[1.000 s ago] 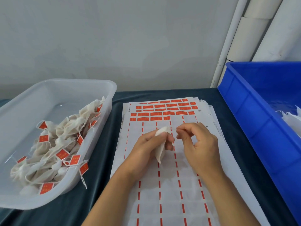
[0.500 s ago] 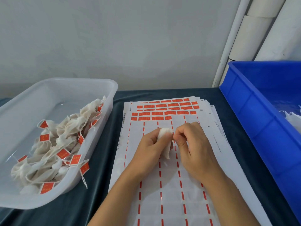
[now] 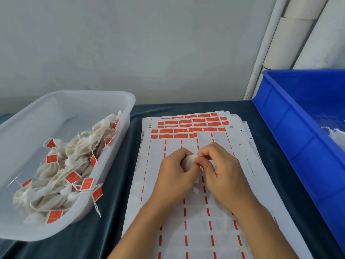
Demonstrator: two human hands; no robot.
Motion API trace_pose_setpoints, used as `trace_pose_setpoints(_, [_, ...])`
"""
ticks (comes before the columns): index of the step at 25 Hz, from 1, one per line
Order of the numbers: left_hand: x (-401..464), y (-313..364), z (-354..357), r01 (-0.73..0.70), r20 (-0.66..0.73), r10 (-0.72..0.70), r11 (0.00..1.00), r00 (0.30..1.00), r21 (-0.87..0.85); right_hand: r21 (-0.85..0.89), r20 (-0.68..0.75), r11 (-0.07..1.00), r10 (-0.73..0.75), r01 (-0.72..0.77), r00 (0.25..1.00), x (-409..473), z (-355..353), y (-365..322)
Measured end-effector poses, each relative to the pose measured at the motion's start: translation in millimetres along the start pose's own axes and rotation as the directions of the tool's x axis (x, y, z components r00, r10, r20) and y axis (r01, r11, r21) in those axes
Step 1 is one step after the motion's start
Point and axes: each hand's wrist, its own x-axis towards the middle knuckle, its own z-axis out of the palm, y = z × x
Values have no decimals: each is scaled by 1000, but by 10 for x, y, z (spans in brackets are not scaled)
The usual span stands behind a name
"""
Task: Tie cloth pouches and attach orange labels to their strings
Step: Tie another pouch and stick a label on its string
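A small white cloth pouch [image 3: 189, 162] sits between my two hands above the label sheet. My left hand [image 3: 175, 174] grips the pouch with curled fingers, hiding most of it. My right hand [image 3: 222, 169] pinches the pouch's top edge with thumb and forefinger, pressed close against the left. Its string is not visible. The stack of label sheets [image 3: 186, 240] lies on the table, with rows of orange labels [image 3: 186, 126] left at its far end and bare backing below.
A clear plastic tub [image 3: 104, 171] at the left holds several tied pouches with orange labels [image 3: 72, 177]. A blue crate [image 3: 291, 128] at the right holds white pouches [image 3: 336, 133]. White pipes [image 3: 265, 47] stand behind it. Dark cloth [image 3: 110, 221] covers the table.
My right hand has closed in from a small gap to pinch the pouch's top. The pouch, hanging loose below my left hand before, is now bunched up between both hands.
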Motion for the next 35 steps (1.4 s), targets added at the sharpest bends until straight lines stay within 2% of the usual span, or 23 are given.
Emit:
trace_pose_setpoints(6, [-35, 8, 79, -12, -32, 17, 988, 999, 151, -74, 14, 997, 20, -19, 1000, -8, -70, -14])
trace_pose_setpoints(11, [-19, -20, 31, -90, 40, 81, 947, 996, 307, -54, 77, 995, 90, -86, 993, 7, -131, 28])
trace_pose_setpoints(15, [-29, 34, -23, -66, 91, 59, 995, 994, 72, 90, 42, 988, 125, -128, 991, 13, -122, 29])
trace_pose_setpoints(19, [-15, 58, -54, -3, 62, 9, 996, 998, -94, 130, 68, 969, 203, -211, 977, 15, -91, 5])
trace_pose_setpoints(28, [13, 5, -22, 22, -88, -34, 990, 996, -143, 140, 108, 960, 229, -243, 967, 1, -29, -2])
trace_pose_setpoints(35, [44, 2, -39, 46, -40, -55, 978, 998, -202, 101, 136, 969, 212, -227, 968, 0, -29, 13])
